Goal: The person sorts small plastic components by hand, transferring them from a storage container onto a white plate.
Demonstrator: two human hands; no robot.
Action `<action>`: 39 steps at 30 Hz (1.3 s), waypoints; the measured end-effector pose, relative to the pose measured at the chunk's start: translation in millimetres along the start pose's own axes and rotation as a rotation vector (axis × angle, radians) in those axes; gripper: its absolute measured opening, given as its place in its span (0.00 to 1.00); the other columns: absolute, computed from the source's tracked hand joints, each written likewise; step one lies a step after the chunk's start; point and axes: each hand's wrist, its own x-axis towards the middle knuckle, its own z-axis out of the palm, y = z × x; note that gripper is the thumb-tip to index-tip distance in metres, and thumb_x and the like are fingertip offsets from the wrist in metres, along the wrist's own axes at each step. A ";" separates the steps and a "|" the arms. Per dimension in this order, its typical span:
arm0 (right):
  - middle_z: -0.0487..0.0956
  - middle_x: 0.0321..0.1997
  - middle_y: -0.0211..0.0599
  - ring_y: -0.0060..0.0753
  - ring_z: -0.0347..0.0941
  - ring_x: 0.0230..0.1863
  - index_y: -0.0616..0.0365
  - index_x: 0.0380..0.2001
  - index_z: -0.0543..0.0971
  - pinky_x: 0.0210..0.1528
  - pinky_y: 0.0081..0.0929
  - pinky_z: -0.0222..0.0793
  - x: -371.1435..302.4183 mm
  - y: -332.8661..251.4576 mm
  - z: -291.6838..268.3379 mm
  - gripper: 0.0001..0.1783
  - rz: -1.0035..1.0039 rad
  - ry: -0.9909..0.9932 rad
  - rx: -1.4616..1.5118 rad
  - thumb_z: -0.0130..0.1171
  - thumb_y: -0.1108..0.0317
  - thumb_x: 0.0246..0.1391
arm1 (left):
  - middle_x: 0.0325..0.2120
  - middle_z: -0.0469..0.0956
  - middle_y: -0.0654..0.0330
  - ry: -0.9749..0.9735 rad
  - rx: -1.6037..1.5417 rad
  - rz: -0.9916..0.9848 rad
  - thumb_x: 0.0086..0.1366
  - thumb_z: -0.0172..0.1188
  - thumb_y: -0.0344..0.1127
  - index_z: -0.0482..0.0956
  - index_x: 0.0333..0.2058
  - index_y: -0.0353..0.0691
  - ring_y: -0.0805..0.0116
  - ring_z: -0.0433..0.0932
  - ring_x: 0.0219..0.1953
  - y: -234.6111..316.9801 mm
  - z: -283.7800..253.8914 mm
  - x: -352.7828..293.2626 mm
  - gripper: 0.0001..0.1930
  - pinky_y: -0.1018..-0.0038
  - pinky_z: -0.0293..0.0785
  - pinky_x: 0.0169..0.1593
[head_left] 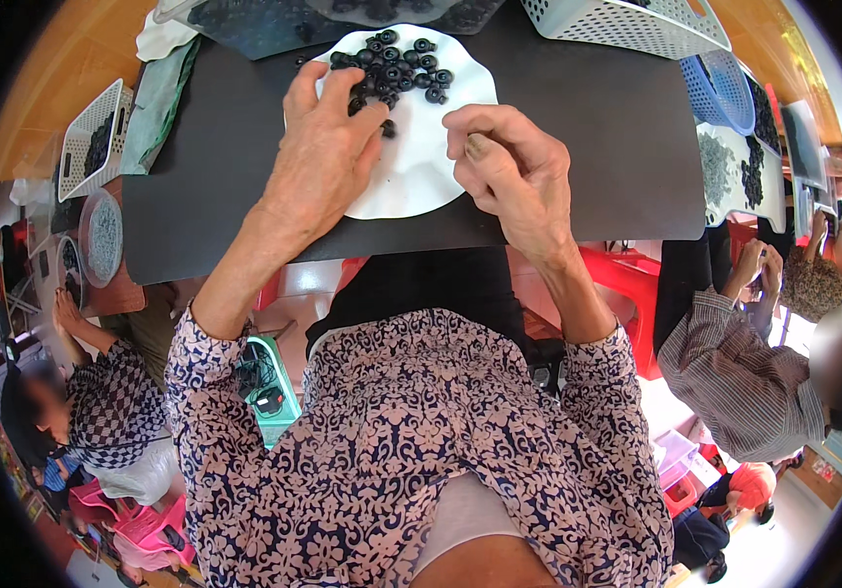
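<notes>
A white plate with a wavy rim [421,186] lies on the dark tabletop in front of me. On its far half is a loose pile of small round black parts [396,69], each with a ring-like top. My left hand [328,137] is over the plate's left side, fingers spread and bent, tips among the nearest black parts. One black part [388,128] lies just by its thumb. At the plate's right edge my right hand [514,162] is curled closed, thumb against the bent fingers. Whatever it may hold is hidden.
A white perforated basket [627,24] stands at the far right, beside a blue basket [720,93]. Another white basket with black parts [96,137] is on the left, near a bowl of grey pieces [102,235]. Co-workers sit on both sides.
</notes>
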 end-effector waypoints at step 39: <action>0.76 0.30 0.29 0.14 0.62 0.19 0.58 0.38 0.82 0.21 0.15 0.60 10.5 12.1 11.0 0.19 -0.607 0.067 -0.628 0.69 0.82 0.37 | 0.36 0.79 0.65 -0.139 -1.717 -0.593 0.67 0.56 0.33 0.78 0.45 0.35 0.81 0.73 0.41 34.8 -8.8 -5.3 0.12 0.83 0.67 0.49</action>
